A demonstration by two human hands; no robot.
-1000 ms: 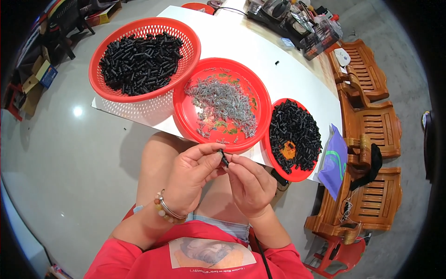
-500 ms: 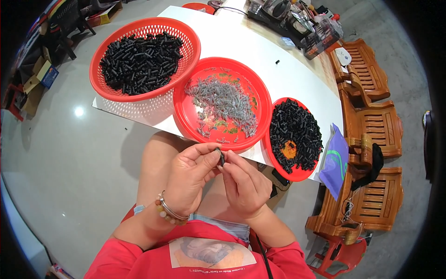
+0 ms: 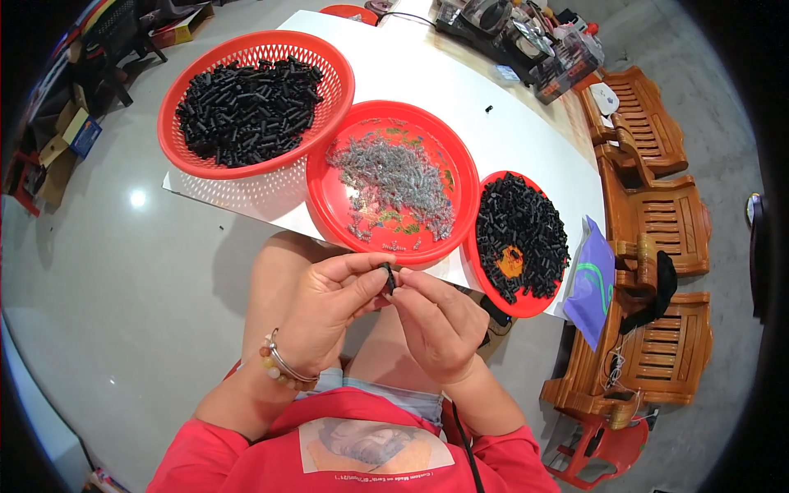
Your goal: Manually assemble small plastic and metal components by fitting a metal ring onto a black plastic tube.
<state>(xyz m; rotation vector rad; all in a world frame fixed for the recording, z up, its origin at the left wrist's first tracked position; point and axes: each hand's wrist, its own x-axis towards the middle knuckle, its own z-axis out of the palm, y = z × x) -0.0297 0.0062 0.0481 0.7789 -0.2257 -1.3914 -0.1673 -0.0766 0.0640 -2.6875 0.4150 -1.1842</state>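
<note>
White worktop [image 3: 526,131] ahead, carrying three red containers in a row. Largest, at left: red mesh basket [image 3: 185,78] heaped with short black tubular pieces [image 3: 246,111]. Middle: red round tray [image 3: 329,197] holding a loose scatter of small grey metal springs or clips [image 3: 394,177]; exact kind too small to tell. Right: smaller red dish [image 3: 526,306], packed with black pieces [image 3: 522,234] of similar look, one orange patch among them. Purple bag [image 3: 593,283] just beside that dish, at the worktop edge. Wooden benches [image 3: 657,214] further right.

Step in hand, judged: assembly or fitting of a single part, done over the lap, near the front rim of the tray. Both hands brought together, fingertips meeting.

Grip: left hand [image 3: 325,308] closed, thumb and forefinger pinching a small black piece [image 3: 389,278]. Right hand [image 3: 440,324] closed too, fingertips touching the same piece from the other side. Whether a grey part already sits inside: hidden by fingers. Beaded bracelet [image 3: 278,366] on left wrist.

Next move, judged: calls for fine fingertip alignment and a steady pinch; piece small enough to slip and drop to the floor.
</note>
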